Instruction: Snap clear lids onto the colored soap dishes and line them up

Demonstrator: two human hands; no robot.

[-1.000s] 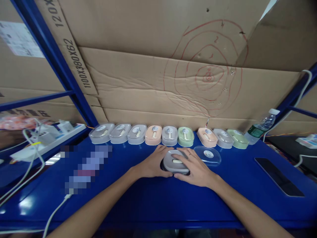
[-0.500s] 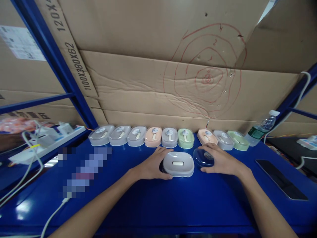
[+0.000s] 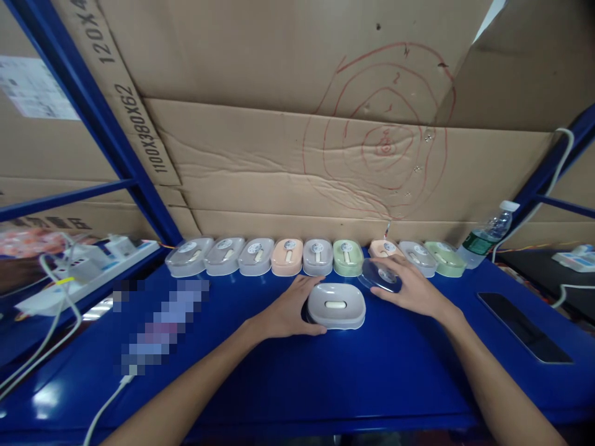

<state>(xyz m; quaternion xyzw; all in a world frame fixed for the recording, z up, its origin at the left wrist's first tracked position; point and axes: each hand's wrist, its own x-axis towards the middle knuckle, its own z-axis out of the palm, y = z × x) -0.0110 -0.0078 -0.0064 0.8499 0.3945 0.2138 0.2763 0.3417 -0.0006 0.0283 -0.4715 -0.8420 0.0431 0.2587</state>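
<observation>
An uncovered grey soap box (image 3: 336, 314) with a small white bar in its middle rests on the blue table. My left hand (image 3: 295, 310) is wrapped round its left end, thumb at the front and fingers behind. To the right, my right hand (image 3: 409, 286) grips a clear lid (image 3: 380, 277) with a round label, held tilted just behind and right of the grey box. Behind the hands runs a row of several lidded boxes, among them a peach box (image 3: 287, 257) and a green box (image 3: 348, 258).
A water bottle (image 3: 488, 238) leans at the back right, near a dark phone (image 3: 524, 327). A blurred-out object (image 3: 162, 325) with a white cable lies left. Further left is a power strip (image 3: 88, 275). Cardboard (image 3: 260, 155) stands behind the table.
My right hand has moved the clear lid up and back, towards the row of boxes. My left hand stays on the grey box. The camera view has shifted slightly.
</observation>
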